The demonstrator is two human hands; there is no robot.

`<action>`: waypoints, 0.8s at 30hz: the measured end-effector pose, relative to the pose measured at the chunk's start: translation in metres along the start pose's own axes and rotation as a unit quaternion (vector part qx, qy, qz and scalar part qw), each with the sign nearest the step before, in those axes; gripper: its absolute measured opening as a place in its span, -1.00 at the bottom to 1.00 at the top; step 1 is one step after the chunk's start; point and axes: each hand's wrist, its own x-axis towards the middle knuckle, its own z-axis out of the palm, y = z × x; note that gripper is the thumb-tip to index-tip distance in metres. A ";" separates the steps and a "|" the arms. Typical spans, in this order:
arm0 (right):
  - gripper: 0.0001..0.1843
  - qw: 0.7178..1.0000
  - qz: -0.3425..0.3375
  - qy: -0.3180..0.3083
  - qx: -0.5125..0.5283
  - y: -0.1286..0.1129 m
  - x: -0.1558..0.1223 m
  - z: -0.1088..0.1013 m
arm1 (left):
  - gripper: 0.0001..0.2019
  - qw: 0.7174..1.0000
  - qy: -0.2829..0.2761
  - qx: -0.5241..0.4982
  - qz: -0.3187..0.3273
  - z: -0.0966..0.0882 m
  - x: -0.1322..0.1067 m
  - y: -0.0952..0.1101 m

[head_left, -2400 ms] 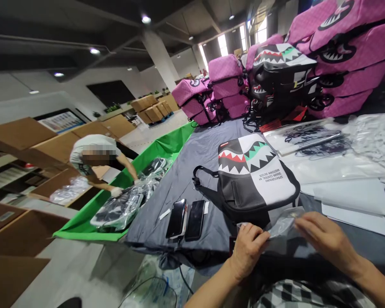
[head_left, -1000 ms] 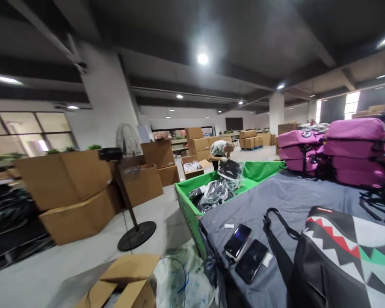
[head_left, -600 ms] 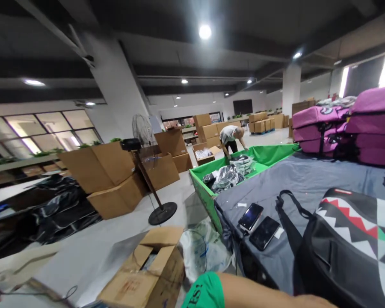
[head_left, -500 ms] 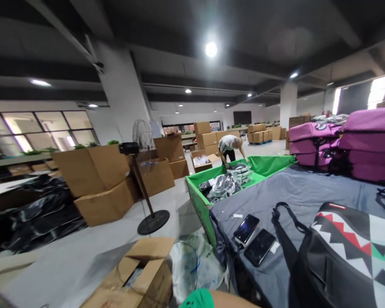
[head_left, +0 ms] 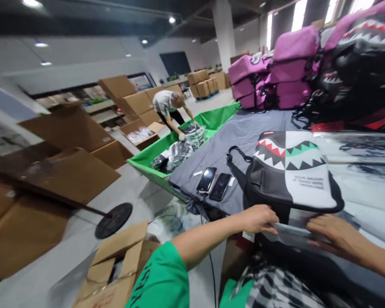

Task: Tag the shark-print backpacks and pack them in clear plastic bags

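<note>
A black-and-white backpack [head_left: 290, 171] with a red and green shark-tooth print lies on the grey cloth at the table's front edge, its strap reaching left. Just below its near edge, my left hand [head_left: 259, 218] is closed on one side of a clear plastic bag [head_left: 293, 233]. My right hand [head_left: 335, 235] pinches the same bag farther right. The plastic is stretched between both hands, and the backpack hides part of it. Two phones, one [head_left: 207, 179] beside the other [head_left: 220, 186], rest left of the backpack.
Pink backpacks [head_left: 291, 68] are stacked at the back right, near dark bags and plastic sleeves [head_left: 365, 145]. A person [head_left: 168, 105] bends over a green bin [head_left: 218, 115] of wrapped goods. An open carton [head_left: 115, 273] and a round stand base [head_left: 114, 220] are on the floor at left.
The view has swung right and down. Both my hands now show, gripping the plastic bag; earlier only a green sleeve and part of an arm were visible.
</note>
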 end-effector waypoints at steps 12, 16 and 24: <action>-0.84 0.961 -0.086 0.207 -0.161 0.011 0.071 -0.102 | -0.61 0.981 0.128 0.106 -0.099 -0.111 0.006 0.041; -0.89 0.953 -0.059 0.236 -0.179 0.005 0.082 -0.114 | -0.80 0.956 0.186 0.212 -0.073 -0.122 0.007 0.042; -0.81 0.919 -0.107 0.271 -0.265 0.000 0.086 -0.115 | -0.86 0.910 0.178 0.366 -0.073 -0.119 0.010 0.053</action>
